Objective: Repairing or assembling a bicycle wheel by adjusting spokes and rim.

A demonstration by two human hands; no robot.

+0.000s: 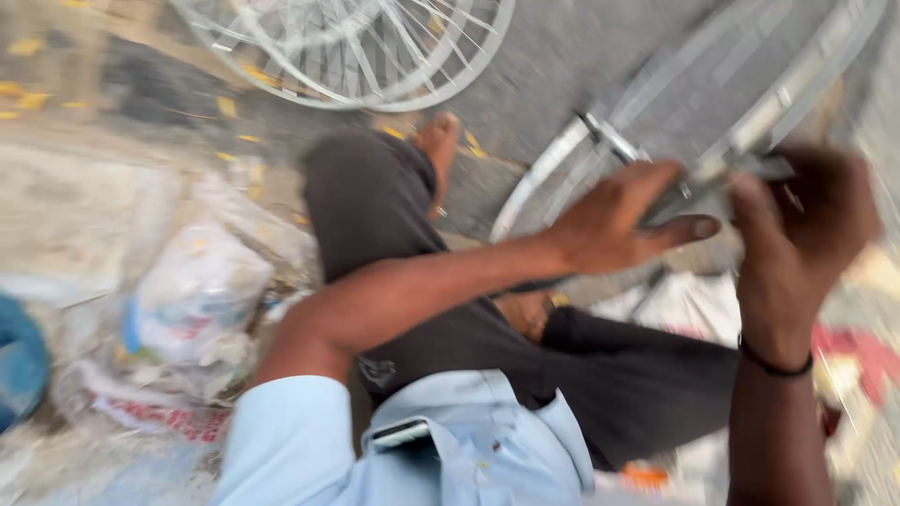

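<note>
A silver bicycle wheel rim (562,155) with spokes runs from the middle of the view to the top right, held up over my lap. My left hand (623,220) rests on its near edge, fingers stretched along the rim and thumb pointing right. My right hand (806,220) is closed around the rim at the right, where a small metal part (750,167) shows by its fingers. A dark band circles my right wrist. The picture is blurred, so finer detail at the fingers is unclear.
A second spoked wheel (356,47) lies on the ground at top centre. A white plastic bag (192,295) and litter sit at left, a blue object (19,361) at the far left edge. My dark-trousered legs are crossed, with a bare foot (439,141) on the pavement.
</note>
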